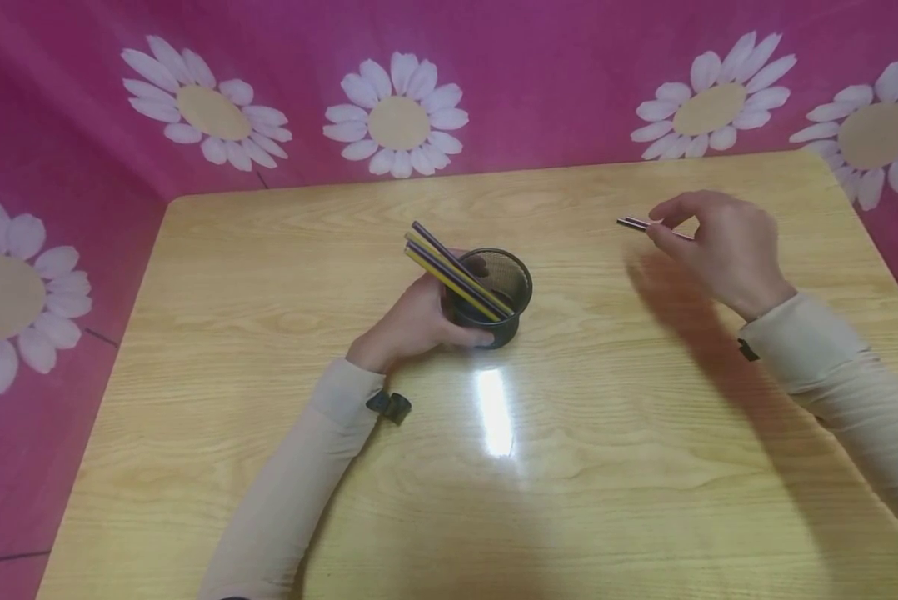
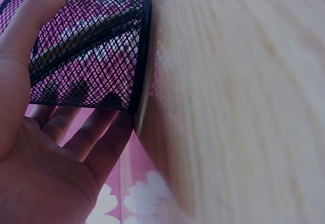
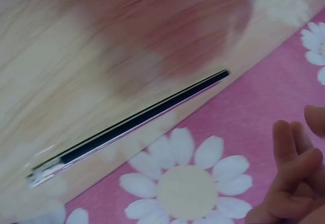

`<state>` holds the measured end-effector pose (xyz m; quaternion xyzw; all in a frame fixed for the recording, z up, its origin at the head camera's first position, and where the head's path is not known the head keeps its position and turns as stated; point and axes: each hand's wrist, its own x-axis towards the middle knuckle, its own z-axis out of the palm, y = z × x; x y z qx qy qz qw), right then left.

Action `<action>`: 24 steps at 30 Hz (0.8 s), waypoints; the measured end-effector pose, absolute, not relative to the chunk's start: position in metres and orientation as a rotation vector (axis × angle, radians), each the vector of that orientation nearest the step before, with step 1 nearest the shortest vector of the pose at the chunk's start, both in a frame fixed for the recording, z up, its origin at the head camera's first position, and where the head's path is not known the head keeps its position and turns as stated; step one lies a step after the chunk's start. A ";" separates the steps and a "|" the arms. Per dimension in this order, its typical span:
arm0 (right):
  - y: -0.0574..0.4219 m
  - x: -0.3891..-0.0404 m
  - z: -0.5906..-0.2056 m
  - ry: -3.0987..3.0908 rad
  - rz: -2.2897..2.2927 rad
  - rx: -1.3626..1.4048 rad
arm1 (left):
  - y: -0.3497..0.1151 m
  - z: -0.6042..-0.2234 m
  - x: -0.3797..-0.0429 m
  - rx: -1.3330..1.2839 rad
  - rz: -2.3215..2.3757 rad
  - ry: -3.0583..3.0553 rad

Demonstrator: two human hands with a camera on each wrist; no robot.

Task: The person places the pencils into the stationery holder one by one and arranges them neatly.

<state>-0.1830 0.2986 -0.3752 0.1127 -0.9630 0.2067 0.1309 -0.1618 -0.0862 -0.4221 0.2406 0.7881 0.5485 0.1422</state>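
Head view, left to right: my left hand [image 1: 411, 321] curls round one mesh cup [image 1: 503, 335], at least three striped pencils [image 1: 443, 274] leaning inside; cup likely light, stiff. Well right, dark pencil [image 3: 139, 121] lies on tabletop [image 1: 217, 333]; one or two, can't tell. I expect slick, rigid, easily rolled: pinch mid-shaft. My right hand [image 1: 730, 246] above it, thumb and fingers parted, seemingly holding nothing.

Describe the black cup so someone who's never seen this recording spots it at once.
Find the wooden table, then the left hand near its middle in the head view. That hand grips the black cup, with slim sticks leaning out of it. Its round, open mouth and mesh wall set it apart from the sticks.
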 end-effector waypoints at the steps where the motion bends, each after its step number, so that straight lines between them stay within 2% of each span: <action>1: 0.302 -0.184 -0.376 -2.816 0.597 0.313 | -0.086 -0.422 -0.162 0.695 1.584 2.273; 14: 0.328 -0.195 -0.386 -3.014 0.524 0.172 | -0.085 -0.421 -0.160 0.700 1.594 2.269; 24: 0.335 -0.198 -0.396 -3.019 0.445 0.193 | -0.085 -0.422 -0.161 0.700 1.593 2.268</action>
